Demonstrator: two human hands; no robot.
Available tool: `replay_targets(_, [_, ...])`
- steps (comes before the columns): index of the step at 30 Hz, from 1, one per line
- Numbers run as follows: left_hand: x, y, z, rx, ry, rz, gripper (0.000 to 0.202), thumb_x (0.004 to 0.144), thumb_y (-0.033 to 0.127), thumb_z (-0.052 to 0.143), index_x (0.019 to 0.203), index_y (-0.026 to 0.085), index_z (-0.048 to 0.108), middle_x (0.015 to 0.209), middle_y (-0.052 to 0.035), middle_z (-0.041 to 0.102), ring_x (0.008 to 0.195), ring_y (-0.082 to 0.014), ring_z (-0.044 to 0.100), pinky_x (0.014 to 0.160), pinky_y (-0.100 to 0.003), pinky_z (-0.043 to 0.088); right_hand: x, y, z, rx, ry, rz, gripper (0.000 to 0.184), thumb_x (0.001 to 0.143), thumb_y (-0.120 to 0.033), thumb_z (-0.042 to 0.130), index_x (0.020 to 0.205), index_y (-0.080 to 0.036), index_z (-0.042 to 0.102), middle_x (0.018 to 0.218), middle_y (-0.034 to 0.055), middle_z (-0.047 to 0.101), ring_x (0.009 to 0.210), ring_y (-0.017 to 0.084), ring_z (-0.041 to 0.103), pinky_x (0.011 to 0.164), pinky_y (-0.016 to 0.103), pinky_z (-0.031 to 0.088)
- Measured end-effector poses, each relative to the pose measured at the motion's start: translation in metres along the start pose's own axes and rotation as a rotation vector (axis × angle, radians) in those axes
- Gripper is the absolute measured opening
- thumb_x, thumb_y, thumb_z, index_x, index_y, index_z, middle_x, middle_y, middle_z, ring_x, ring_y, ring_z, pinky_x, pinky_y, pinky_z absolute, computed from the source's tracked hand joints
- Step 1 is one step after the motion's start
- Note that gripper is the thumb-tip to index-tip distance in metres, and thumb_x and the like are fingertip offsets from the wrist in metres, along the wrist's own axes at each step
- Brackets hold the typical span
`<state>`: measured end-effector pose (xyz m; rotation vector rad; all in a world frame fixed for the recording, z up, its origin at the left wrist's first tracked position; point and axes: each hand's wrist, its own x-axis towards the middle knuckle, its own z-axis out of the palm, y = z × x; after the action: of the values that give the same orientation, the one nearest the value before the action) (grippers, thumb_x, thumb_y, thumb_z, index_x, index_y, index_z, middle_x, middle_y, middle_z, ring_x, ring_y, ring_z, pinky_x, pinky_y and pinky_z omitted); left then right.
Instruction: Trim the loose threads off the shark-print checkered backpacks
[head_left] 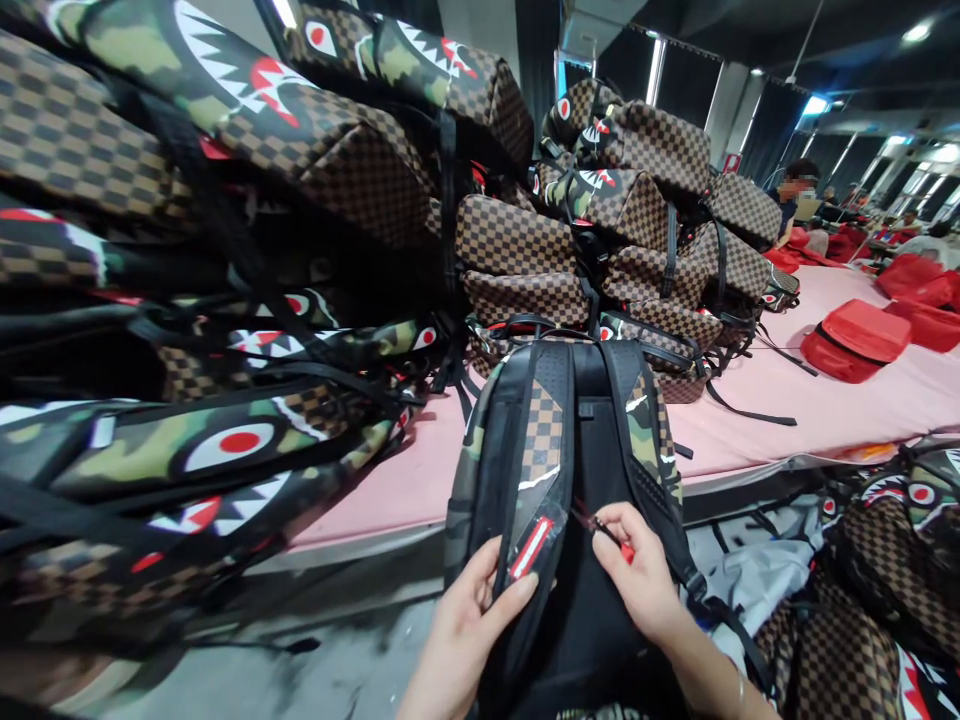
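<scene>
A backpack [592,460] with black padding stands upright in front of me, its back panel and two shoulder straps facing me. The straps carry brown check and camouflage patches. My left hand [484,610] pinches the left strap [541,450] beside a red and white label [532,548] under clear plastic. In my right hand [637,565] is a small pair of scissors [600,525] with some red on the handle. Their thin dark tips point left, close to the strap's inner edge. Fingers hide most of the handle.
Piles of check and camouflage backpacks [517,235] rise at the left and behind on a pink-covered table [750,390]. Red bags [855,340] lie farther right. More backpacks [840,610] and grey sheeting [750,560] are low at the right. A person [796,200] is in the background.
</scene>
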<state>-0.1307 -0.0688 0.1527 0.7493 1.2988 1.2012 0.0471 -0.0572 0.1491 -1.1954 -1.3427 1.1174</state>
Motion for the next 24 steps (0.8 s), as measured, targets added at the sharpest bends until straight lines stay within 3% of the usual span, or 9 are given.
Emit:
replay_targets(7, [-0.015, 0.018, 0.019, -0.041, -0.014, 0.041, 0.049, 0.054, 0.04, 0.079, 0.095, 0.018, 0.064, 0.098, -0.0061, 0.069, 0.098, -0.0273, 0.06, 0.093, -0.035, 0.043, -0.016, -0.004, 0.0, -0.165, 0.062, 0.013, 0.015, 0.078, -0.031, 0.06, 0.081, -0.017, 0.061, 0.051, -0.0051, 0.048, 0.046, 0.007, 0.041, 0.044, 0.019, 0.032])
replay_targets(18, [-0.01, 0.011, 0.016, 0.003, -0.046, 0.065, 0.051, 0.052, 0.043, 0.08, 0.096, 0.02, 0.065, 0.099, -0.0064, 0.069, 0.098, -0.0283, 0.06, 0.093, -0.036, 0.044, -0.011, -0.018, 0.002, -0.423, 0.057, -0.214, 0.016, 0.084, -0.03, 0.054, 0.088, -0.018, 0.063, 0.075, 0.0027, 0.067, 0.064, 0.013, 0.062, 0.055, 0.021, 0.044])
replay_targets(24, [-0.016, 0.011, 0.023, -0.015, -0.005, 0.083, 0.051, 0.055, 0.043, 0.079, 0.098, 0.021, 0.063, 0.1, -0.0055, 0.068, 0.1, -0.0276, 0.059, 0.096, -0.036, 0.042, -0.01, -0.017, 0.002, -0.406, 0.054, -0.219, 0.016, 0.083, -0.03, 0.055, 0.089, -0.018, 0.063, 0.074, 0.0023, 0.067, 0.063, 0.012, 0.063, 0.053, 0.019, 0.045])
